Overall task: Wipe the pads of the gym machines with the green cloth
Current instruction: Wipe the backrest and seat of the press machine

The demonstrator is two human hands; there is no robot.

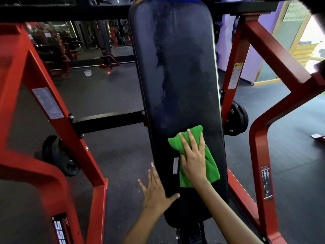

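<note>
A long black back pad (175, 71) runs up the middle of the head view, with dull smeared streaks on its upper half. The green cloth (211, 166) lies flat on the pad's lower right part. My right hand (193, 157) presses on the cloth with fingers spread, palm down. My left hand (156, 189) is open, fingers apart, resting at the pad's lower left edge with the thumb on the pad. A small white tag (175, 165) shows at the cloth's left side.
Red steel frame arms stand on both sides: left (58, 110) and right (260, 136). A black crossbar (109, 121) joins the left frame to the pad. Black weight plates hang at right (237, 120) and low left (58, 155). Dark rubber floor (112, 95) lies around.
</note>
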